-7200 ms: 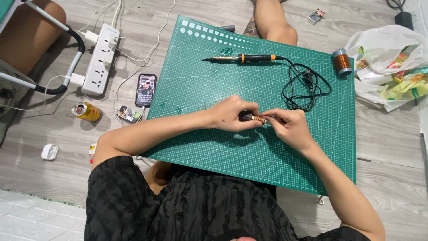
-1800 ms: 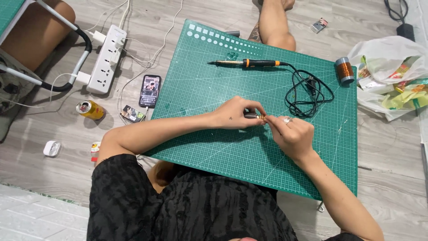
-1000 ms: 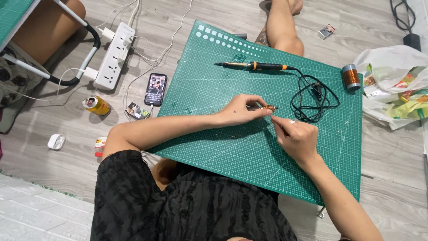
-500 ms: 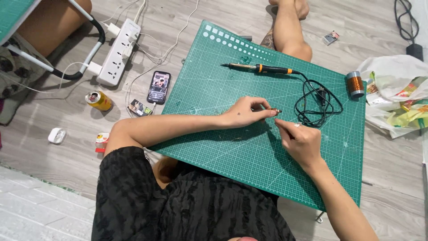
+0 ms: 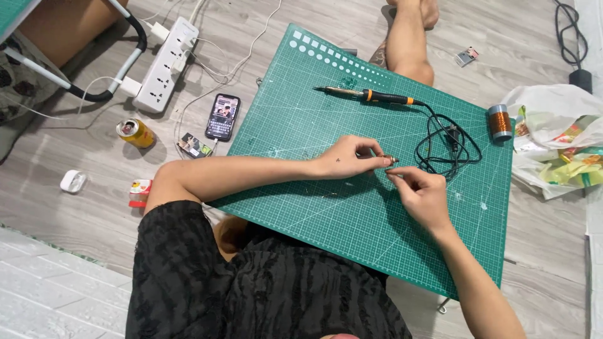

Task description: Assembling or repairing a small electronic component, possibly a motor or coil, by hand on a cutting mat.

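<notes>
On the green gridded cutting mat (image 5: 326,207) spread over the grey wood-look floor (image 5: 81,220), both hands meet near the mat's middle. The left hand (image 5: 348,160) lies knuckles-up and pinches a small coppery wound piece (image 5: 391,161) between thumb and fingertips; the piece is too small to tell its exact shape. The right hand (image 5: 422,191) sits just beside it, fingers curled with thumb and forefinger pressed together close to that piece; whether they grip a thin wire cannot be made out.

Beyond the hands, a soldering iron with an orange-and-black handle (image 5: 370,96) lies flat on the mat, its black cord (image 5: 449,141) looped in a loose coil just behind the right hand. A spool of copper wire (image 5: 500,122) stands at the mat's far right edge, next to a crumpled white plastic bag (image 5: 553,138). Off the mat to the left lie a smartphone with a lit screen (image 5: 223,117), a white power strip (image 5: 164,63), a tipped yellow drink can (image 5: 135,132) and a small white earbud case (image 5: 73,181).
</notes>
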